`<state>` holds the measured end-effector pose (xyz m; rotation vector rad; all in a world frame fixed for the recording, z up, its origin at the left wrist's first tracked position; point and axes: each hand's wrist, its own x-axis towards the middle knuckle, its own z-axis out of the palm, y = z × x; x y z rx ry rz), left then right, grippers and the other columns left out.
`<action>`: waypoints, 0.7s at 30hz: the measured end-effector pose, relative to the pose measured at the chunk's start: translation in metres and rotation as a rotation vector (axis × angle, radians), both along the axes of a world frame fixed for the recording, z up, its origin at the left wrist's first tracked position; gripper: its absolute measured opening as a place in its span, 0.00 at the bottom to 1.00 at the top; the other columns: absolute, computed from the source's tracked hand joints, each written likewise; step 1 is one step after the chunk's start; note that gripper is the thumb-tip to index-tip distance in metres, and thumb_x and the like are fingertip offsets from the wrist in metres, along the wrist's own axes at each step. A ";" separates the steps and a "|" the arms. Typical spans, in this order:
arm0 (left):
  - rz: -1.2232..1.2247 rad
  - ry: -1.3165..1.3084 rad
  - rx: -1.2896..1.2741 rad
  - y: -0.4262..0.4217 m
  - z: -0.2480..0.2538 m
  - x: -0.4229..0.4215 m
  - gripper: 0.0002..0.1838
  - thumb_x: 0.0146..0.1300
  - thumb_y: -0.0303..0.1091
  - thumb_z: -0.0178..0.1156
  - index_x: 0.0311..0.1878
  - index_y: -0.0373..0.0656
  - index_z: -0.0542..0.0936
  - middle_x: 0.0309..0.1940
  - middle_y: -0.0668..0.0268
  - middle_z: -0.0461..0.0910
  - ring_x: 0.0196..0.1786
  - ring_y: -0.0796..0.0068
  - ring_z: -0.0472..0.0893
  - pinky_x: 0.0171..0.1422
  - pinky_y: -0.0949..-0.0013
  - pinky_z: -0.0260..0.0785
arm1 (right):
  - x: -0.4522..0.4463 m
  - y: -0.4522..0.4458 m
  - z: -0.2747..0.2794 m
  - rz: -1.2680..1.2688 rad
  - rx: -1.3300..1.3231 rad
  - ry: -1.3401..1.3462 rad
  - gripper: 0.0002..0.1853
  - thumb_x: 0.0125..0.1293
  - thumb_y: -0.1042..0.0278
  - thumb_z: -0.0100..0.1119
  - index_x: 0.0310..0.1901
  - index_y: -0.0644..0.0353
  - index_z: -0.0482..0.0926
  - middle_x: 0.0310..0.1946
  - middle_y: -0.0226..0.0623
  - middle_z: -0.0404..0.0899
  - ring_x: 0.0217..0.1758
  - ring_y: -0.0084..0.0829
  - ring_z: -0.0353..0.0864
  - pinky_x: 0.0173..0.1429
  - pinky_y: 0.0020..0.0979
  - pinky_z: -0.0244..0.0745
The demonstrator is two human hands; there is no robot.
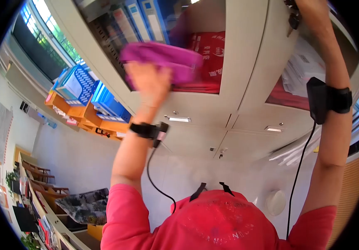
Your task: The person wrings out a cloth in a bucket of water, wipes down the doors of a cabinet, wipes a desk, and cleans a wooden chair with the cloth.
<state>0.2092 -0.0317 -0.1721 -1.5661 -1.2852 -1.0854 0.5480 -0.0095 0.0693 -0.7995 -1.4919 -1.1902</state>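
Note:
A purple cloth (162,58) lies bunched under my left hand (149,81), pressed against the glass door of a light grey cabinet (244,54). The hand is blurred by motion, with its fingers partly hidden in the cloth. At the upper right, my right hand (312,6) is raised at the top of the cabinet, near some hanging keys (294,18); its fingers are cut off by the frame edge. Behind the glass stand blue and white binders (150,18) and red bags (208,54) with white print.
Papers (302,68) show in the cabinet's right compartment. A wooden shelf (88,118) with blue folders (108,102) stands at the left, below a window. Chairs and a long desk line the lower left. Cables hang from both wrist straps.

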 end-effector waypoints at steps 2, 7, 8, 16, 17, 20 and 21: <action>0.022 -0.077 0.198 -0.005 0.052 -0.039 0.23 0.60 0.41 0.52 0.50 0.29 0.68 0.46 0.39 0.67 0.52 0.37 0.65 0.64 0.43 0.50 | 0.013 0.004 0.009 0.057 -0.053 -0.050 0.32 0.58 0.62 0.43 0.65 0.65 0.60 0.71 0.52 0.45 0.74 0.50 0.43 0.74 0.42 0.37; 0.072 -0.100 0.132 0.007 0.068 -0.020 0.33 0.53 0.43 0.56 0.54 0.26 0.63 0.56 0.35 0.60 0.63 0.33 0.56 0.68 0.41 0.43 | 0.001 0.000 0.008 0.037 -0.071 -0.021 0.32 0.56 0.63 0.43 0.65 0.65 0.60 0.70 0.55 0.46 0.73 0.53 0.43 0.73 0.46 0.39; 0.045 -0.072 0.122 0.003 0.063 0.008 0.34 0.51 0.43 0.57 0.55 0.25 0.63 0.56 0.35 0.60 0.62 0.33 0.56 0.68 0.39 0.43 | 0.000 -0.006 0.008 0.018 -0.089 -0.003 0.32 0.56 0.63 0.44 0.64 0.65 0.60 0.70 0.55 0.46 0.73 0.53 0.43 0.73 0.47 0.39; -0.497 0.114 -0.293 -0.020 -0.034 0.079 0.20 0.50 0.21 0.61 0.50 0.39 0.77 0.46 0.52 0.76 0.48 0.53 0.75 0.57 0.55 0.65 | 0.005 -0.030 -0.026 0.332 0.013 0.025 0.27 0.56 0.57 0.55 0.55 0.62 0.70 0.62 0.50 0.62 0.67 0.49 0.58 0.66 0.52 0.52; -0.479 -0.011 -0.396 -0.030 -0.026 0.084 0.20 0.50 0.20 0.59 0.49 0.39 0.77 0.44 0.53 0.77 0.45 0.51 0.76 0.54 0.53 0.66 | 0.011 -0.042 -0.041 0.453 -0.040 0.064 0.26 0.53 0.62 0.57 0.54 0.63 0.70 0.61 0.51 0.63 0.64 0.50 0.60 0.64 0.50 0.55; -0.503 0.001 -0.165 -0.059 0.014 0.119 0.21 0.49 0.19 0.57 0.49 0.39 0.77 0.43 0.53 0.78 0.45 0.50 0.76 0.55 0.54 0.67 | 0.039 -0.080 -0.096 0.598 -0.195 0.140 0.25 0.49 0.74 0.59 0.52 0.68 0.70 0.57 0.54 0.64 0.58 0.52 0.65 0.60 0.43 0.62; -0.527 0.097 -0.111 -0.065 0.030 0.137 0.22 0.48 0.18 0.56 0.50 0.39 0.77 0.45 0.51 0.76 0.49 0.50 0.75 0.56 0.55 0.66 | 0.051 -0.087 -0.118 0.546 -0.243 0.153 0.25 0.48 0.75 0.59 0.51 0.68 0.70 0.56 0.53 0.65 0.56 0.51 0.67 0.58 0.43 0.64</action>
